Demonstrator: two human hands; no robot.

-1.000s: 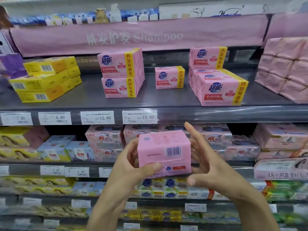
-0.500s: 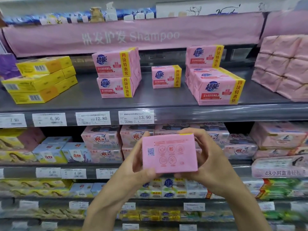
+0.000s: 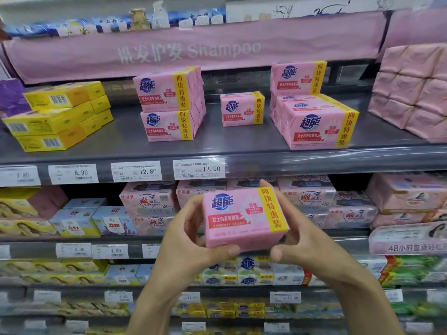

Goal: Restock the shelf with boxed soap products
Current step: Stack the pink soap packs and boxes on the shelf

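At the left end of the upper shelf (image 3: 229,141) sits a stack of yellow boxes (image 3: 58,117), three layers high and turned at a slant to the front edge. Right of it, near the middle of the shelf, two pink soap packs (image 3: 169,105) stand one on the other, and a single pink pack (image 3: 242,109) stands alone just beyond them, set further back. On the front rail below are white price tags, among them the 12.80 tag (image 3: 136,170) and the 13.90 tag (image 3: 198,168). Under that rail, in front of the second shelf down, the hands hold a pink soap box (image 3: 244,217) in the air with its printed face toward the camera and its yellow band at the right. The left hand (image 3: 183,240) grips the box's left end, fingers curled behind it and thumb pressed under the lower front edge. The right hand (image 3: 309,240) cups the right end, fingers curled behind with one fingertip showing above the top edge, thumb at the lower right corner. Further right on the upper shelf stands a larger pile of pink packs (image 3: 314,119), and at the right end a pink wrapped bundle (image 3: 416,88).
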